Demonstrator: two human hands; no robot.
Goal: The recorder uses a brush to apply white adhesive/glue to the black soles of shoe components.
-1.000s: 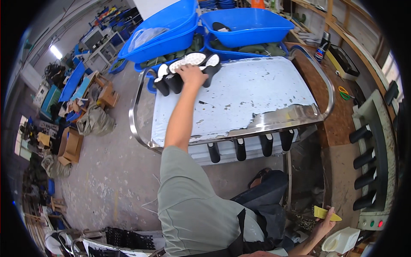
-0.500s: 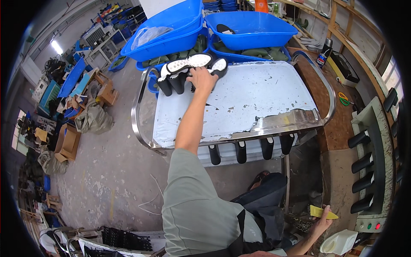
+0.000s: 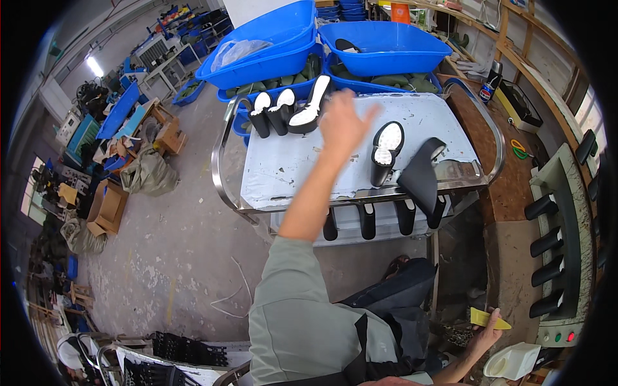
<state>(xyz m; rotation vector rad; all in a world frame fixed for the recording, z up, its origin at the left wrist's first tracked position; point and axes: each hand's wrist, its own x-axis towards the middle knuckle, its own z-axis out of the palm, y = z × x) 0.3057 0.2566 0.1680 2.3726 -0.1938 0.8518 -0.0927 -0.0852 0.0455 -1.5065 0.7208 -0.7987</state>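
The left hand (image 3: 341, 122) is raised above the scuffed white metal-railed trolley top (image 3: 302, 174), fingers spread and palm empty, grasping nothing; it hovers just right of the row of three black high-heeled shoe lasts with white soles (image 3: 286, 110) standing at the trolley's far left edge, the rightmost of them leaning; nearer the right rail two more pieces stand apart from that row, a black heeled shoe with a dotted white sole (image 3: 386, 151) and a taller black upper (image 3: 421, 177); behind the trolley sit stacked blue plastic tubs (image 3: 386, 48) with dark green pieces inside; the right hand (image 3: 486, 331), low by the person's hip, pinches a flat yellow wedge-shaped scraper (image 3: 489, 318) between fingers and thumb, beside a white plastic container (image 3: 515, 360); judging by their look, the shoes are light and stiff with smooth soles, easily toppled on narrow heels, so the firm grip is likely around the black body at the instep rather than the sole or heel
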